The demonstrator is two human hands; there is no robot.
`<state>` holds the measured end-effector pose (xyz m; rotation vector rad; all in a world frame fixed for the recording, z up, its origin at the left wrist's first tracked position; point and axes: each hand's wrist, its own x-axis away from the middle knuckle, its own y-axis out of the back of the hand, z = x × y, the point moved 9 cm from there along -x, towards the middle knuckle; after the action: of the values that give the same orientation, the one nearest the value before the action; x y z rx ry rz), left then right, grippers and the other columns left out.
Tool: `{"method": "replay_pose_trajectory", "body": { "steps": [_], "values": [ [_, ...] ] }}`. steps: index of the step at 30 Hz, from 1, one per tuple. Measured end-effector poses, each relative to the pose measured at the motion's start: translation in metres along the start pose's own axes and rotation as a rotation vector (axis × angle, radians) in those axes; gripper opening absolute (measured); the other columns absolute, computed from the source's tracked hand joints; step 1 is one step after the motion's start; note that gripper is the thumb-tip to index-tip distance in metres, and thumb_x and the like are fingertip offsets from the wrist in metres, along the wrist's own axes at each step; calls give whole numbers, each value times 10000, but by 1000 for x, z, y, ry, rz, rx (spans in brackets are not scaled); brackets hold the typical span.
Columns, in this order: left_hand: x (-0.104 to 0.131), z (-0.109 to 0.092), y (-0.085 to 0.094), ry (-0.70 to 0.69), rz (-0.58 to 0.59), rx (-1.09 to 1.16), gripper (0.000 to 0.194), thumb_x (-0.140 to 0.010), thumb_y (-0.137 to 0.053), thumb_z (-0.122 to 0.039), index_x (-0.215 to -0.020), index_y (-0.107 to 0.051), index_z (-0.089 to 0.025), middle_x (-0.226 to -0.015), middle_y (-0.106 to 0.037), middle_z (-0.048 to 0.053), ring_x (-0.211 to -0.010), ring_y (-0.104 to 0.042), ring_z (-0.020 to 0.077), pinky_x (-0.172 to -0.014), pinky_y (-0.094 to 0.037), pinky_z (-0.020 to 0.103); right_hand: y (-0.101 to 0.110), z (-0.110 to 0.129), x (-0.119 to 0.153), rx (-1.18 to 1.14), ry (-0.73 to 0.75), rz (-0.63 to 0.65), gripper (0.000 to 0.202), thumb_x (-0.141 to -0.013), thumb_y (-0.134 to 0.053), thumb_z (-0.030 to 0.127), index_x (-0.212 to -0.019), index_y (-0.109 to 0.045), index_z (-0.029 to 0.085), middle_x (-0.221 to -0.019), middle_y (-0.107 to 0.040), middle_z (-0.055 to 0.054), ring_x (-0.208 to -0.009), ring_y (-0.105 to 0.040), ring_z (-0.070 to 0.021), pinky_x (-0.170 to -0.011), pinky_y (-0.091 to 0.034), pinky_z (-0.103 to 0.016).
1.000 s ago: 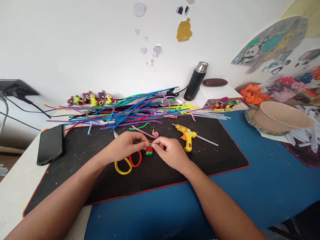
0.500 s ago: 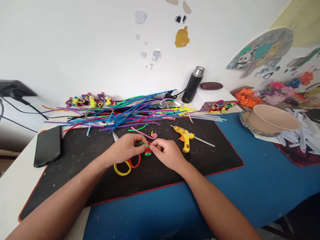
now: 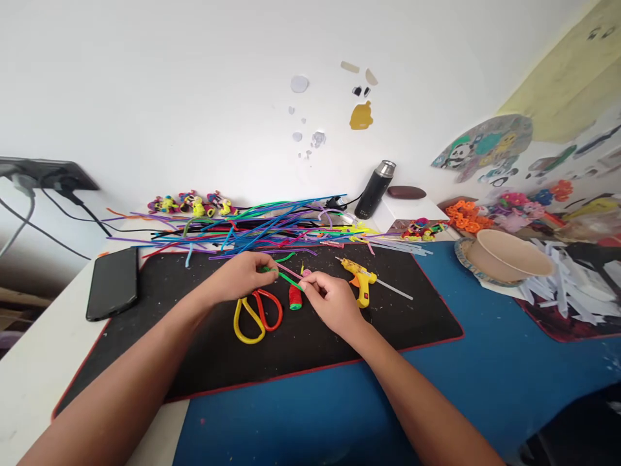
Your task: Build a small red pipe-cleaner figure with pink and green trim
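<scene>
Between my two hands a green pipe cleaner (image 3: 290, 279) is stretched over the black mat. My left hand (image 3: 247, 277) pinches its left part, where some green shows bent at the fingertips. The right end is pinched by my right hand (image 3: 330, 299). Just below the strand a small red and green piece (image 3: 295, 298) stands on the mat. Scissors with one yellow and one red handle (image 3: 250, 321) lie below my left hand, their blades hidden by it. A pink pipe cleaner with a coiled end (image 3: 306, 274) lies behind my right hand.
A yellow glue gun (image 3: 361, 279) lies right of my right hand. Many coloured pipe cleaners (image 3: 262, 226) are heaped along the wall. A phone (image 3: 113, 283) lies at the left, a black bottle (image 3: 376, 189) leans at the back, and a beige bowl (image 3: 514, 254) sits at the right.
My hands have moved apart, and a longer stretch of green pipe cleaner shows between them. The red and green piece is now less covered. The camera view has shifted.
</scene>
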<state>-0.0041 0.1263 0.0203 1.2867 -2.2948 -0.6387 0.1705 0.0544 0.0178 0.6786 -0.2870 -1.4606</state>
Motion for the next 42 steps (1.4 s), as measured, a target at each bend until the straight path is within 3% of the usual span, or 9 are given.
{"method": "replay_pose_trajectory", "body": {
  "steps": [5, 10, 15, 18, 25, 32, 36, 38, 42],
  "values": [
    [-3, 15, 44, -13, -246, 199, 321, -767, -679, -513, -740, -730, -197, -748, -720, 35, -746, -618, 219, -736, -458, 314, -24, 44, 11, 142, 79, 128, 155, -996, -638, 311, -1018, -765, 226, -775, -727, 12, -669, -636, -141, -661, -420, -252],
    [3, 2, 50, -84, -258, 353, 288, -760, -715, -483, -731, -713, -197, -735, -695, 27, -745, -612, 208, -763, -468, 316, -75, 80, 13, 459, 204, 362, 369, -967, -701, 445, -1251, -718, 211, -1049, -762, -77, -884, -717, -237, -755, -496, -320],
    [11, -13, 55, -148, -225, 455, 319, -766, -722, -509, -716, -680, -196, -722, -681, 25, -736, -606, 198, -774, -486, 318, -107, 84, 7, 687, 234, 436, 343, -963, -689, 411, -1175, -706, 142, -1108, -719, -140, -948, -718, -292, -769, -544, -374],
    [15, -20, 58, -158, -209, 480, 361, -744, -742, -548, -721, -672, -195, -722, -674, 23, -733, -604, 195, -763, -496, 317, -114, 83, 5, 760, 218, 430, 295, -971, -650, 276, -1221, -685, 125, -1088, -715, -150, -918, -724, -297, -761, -550, -392],
    [24, -26, 71, -181, -254, 519, 386, -730, -767, -575, -740, -691, -197, -769, -711, 45, -786, -639, 219, -812, -524, 341, -117, 73, 4, 729, 67, 417, 345, -959, -633, 317, -1255, -677, 147, -1112, -710, -169, -883, -740, -307, -732, -541, -404],
    [32, -35, 77, -207, -239, 566, 344, -742, -762, -528, -715, -660, -200, -725, -660, 21, -761, -603, 200, -809, -506, 330, -113, 65, 7, 401, -62, 363, 344, -820, -704, 285, -1154, -714, 206, -990, -751, -72, -884, -721, -245, -747, -476, -325],
    [34, -36, 82, -237, -260, 565, 342, -780, -729, -523, -707, -646, -199, -723, -650, 18, -749, -591, 193, -815, -491, 330, -116, 40, 22, -86, -360, 421, 275, -795, -711, 241, -1062, -653, 211, -801, -687, 27, -616, -620, -108, -573, -382, -216],
    [34, -35, 82, -234, -262, 563, 344, -782, -728, -525, -710, -648, -198, -725, -659, 20, -748, -593, 193, -811, -487, 328, -123, 25, 37, -410, -597, 462, 326, -845, -688, 374, -1110, -577, 219, -761, -691, 32, -451, -523, -84, -453, -280, -192],
    [33, -34, 79, -215, -268, 564, 350, -774, -723, -541, -728, -652, -201, -737, -672, 27, -758, -605, 202, -800, -487, 331, -124, 23, 51, -746, -681, 444, 600, -764, -784, 648, -1053, -466, 229, -725, -709, 11, -391, -467, -61, -394, -153, -156]
  ]
}}
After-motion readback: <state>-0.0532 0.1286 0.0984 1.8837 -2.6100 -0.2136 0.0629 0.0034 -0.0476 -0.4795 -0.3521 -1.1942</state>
